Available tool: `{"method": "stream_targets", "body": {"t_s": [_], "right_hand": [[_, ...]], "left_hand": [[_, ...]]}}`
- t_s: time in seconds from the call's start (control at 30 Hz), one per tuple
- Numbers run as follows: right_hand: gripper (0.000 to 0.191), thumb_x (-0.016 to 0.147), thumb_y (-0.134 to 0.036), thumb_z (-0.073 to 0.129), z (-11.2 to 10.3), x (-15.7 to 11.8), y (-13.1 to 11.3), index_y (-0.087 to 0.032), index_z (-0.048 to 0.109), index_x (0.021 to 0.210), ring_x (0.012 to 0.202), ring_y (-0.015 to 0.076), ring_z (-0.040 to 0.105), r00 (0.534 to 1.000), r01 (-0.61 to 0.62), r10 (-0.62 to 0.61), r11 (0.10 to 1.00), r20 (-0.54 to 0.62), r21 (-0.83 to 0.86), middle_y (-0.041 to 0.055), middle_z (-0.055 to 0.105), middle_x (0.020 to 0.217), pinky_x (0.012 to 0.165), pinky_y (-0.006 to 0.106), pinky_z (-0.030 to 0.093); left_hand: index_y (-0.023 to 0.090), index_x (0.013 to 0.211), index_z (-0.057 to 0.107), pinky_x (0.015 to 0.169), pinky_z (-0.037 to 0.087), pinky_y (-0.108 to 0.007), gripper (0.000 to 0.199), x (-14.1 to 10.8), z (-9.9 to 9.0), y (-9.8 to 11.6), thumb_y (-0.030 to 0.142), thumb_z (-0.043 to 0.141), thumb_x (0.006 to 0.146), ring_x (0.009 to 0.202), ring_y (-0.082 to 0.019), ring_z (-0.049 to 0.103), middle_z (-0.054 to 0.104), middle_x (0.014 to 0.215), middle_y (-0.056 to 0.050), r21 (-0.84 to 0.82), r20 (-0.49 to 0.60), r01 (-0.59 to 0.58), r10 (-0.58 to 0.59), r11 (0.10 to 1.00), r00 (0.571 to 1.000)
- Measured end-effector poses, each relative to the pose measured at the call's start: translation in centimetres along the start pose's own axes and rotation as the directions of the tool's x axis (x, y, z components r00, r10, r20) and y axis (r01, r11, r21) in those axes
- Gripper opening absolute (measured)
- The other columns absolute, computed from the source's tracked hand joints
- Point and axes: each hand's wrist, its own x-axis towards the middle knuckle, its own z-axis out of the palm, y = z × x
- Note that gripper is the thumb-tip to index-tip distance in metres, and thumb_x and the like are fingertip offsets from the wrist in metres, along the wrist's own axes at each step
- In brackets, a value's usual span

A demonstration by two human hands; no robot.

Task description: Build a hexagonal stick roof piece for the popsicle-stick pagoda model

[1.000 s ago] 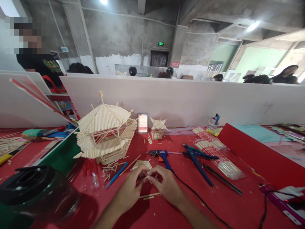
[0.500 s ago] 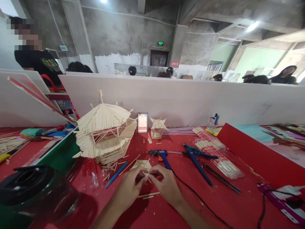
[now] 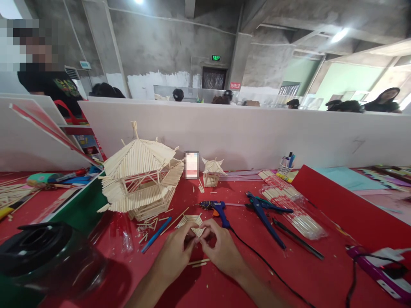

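My left hand point(image 3: 176, 247) and my right hand point(image 3: 221, 248) meet in front of me, thumbs and fingertips pinched together. Between them is the near side of a small frame of thin wooden sticks point(image 3: 189, 219), its far edge showing beyond my fingers. The exact spot they grip is hidden. Loose sticks point(image 3: 199, 262) lie just below my hands. Behind my right hand a blue glue gun point(image 3: 219, 210) rests on its side. To the left are a blue pen point(image 3: 156, 235) and scattered stick offcuts.
A large stick pavilion point(image 3: 141, 175) stands at left, a small one point(image 3: 212, 172) further back. At right lie blue cutters point(image 3: 265, 218), a dark slender tool point(image 3: 298, 239), bagged sticks point(image 3: 295, 205) and a purple power strip point(image 3: 377, 273). A dark bottle point(image 3: 48, 261) stands front left.
Both hands remain pinched together at the stick frame, with small finger shifts. The stick end that poked out below my fingertips no longer shows.
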Motion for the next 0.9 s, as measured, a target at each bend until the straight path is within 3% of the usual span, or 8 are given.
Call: {"method": "stream_targets", "body": {"t_s": [0.1,0.2,0.33,0.5,0.67,0.9], "right_hand": [[0.029,0.083,-0.012,0.056,0.1,-0.2,0.3,-0.022,0.051,0.11,0.073,0.0147,0.064,0.998,-0.02,0.018,0.999,0.052,0.034,-0.0031,0.067,0.077,0.07,0.024,0.045],[0.028,0.086,-0.014,0.054,-0.1,-0.4,0.4,-0.022,0.05,0.113,0.07,0.0139,0.061,0.992,-0.022,0.022,1.0,0.124,0.001,-0.0046,0.066,0.074,0.07,0.024,0.043],[0.019,0.089,-0.021,0.056,-0.2,-0.4,0.2,-0.021,0.055,0.108,0.057,0.0124,0.054,0.98,-0.056,0.059,0.998,0.189,-0.022,-0.0064,0.06,0.062,0.058,0.022,0.038],[0.011,0.088,-0.025,0.061,-0.3,0.0,0.3,-0.02,0.064,0.097,0.071,0.013,0.062,0.994,-0.085,0.085,0.996,0.064,-0.003,0.0006,0.07,0.085,0.061,0.02,0.042],[0.012,0.088,-0.021,0.059,-0.5,0.3,0.5,-0.019,0.069,0.083,0.071,0.0128,0.063,0.996,-0.051,0.055,0.997,0.063,-0.063,0.0006,0.072,0.081,0.061,0.02,0.043],[0.011,0.088,-0.019,0.06,-0.4,0.2,0.3,-0.021,0.071,0.086,0.075,0.0146,0.064,0.999,0.013,-0.005,0.988,0.053,-0.152,0.0018,0.072,0.085,0.063,0.022,0.044]], "left_hand": [[0.025,0.112,0.058,0.08,0.049,-0.026,0.021,0.2,-0.3,-0.6,0.025,0.052,0.092,0.086,-0.017,0.067,0.071,0.094,-0.001,0.05,-0.06,-0.015,0.018,0.999,0.998],[0.024,0.1,0.061,0.08,0.049,-0.026,0.012,0.4,-0.8,-1.3,0.025,0.051,0.093,0.087,-0.017,0.065,0.069,0.094,-0.001,0.152,-0.092,-0.086,0.101,0.985,0.991],[0.024,0.093,0.061,0.076,0.047,-0.026,0.013,0.3,-1.2,-1.6,0.025,0.049,0.095,0.083,-0.016,0.064,0.067,0.089,0.0,0.262,-0.062,-0.147,0.169,0.954,0.984],[0.023,0.089,0.059,0.073,0.046,-0.024,0.011,0.3,-1.0,-1.6,0.022,0.05,0.094,0.082,-0.016,0.063,0.068,0.088,0.0,0.289,0.021,-0.186,0.188,0.939,0.982],[0.023,0.09,0.059,0.073,0.046,-0.024,0.011,0.4,-0.7,-1.6,0.018,0.05,0.092,0.081,-0.016,0.063,0.069,0.088,0.0,0.281,0.045,-0.171,0.165,0.944,0.985],[0.023,0.094,0.062,0.076,0.047,-0.025,0.014,0.3,-0.4,-1.4,0.018,0.049,0.09,0.084,-0.016,0.064,0.07,0.09,-0.001,0.248,0.063,-0.121,0.108,0.961,0.992]]}}
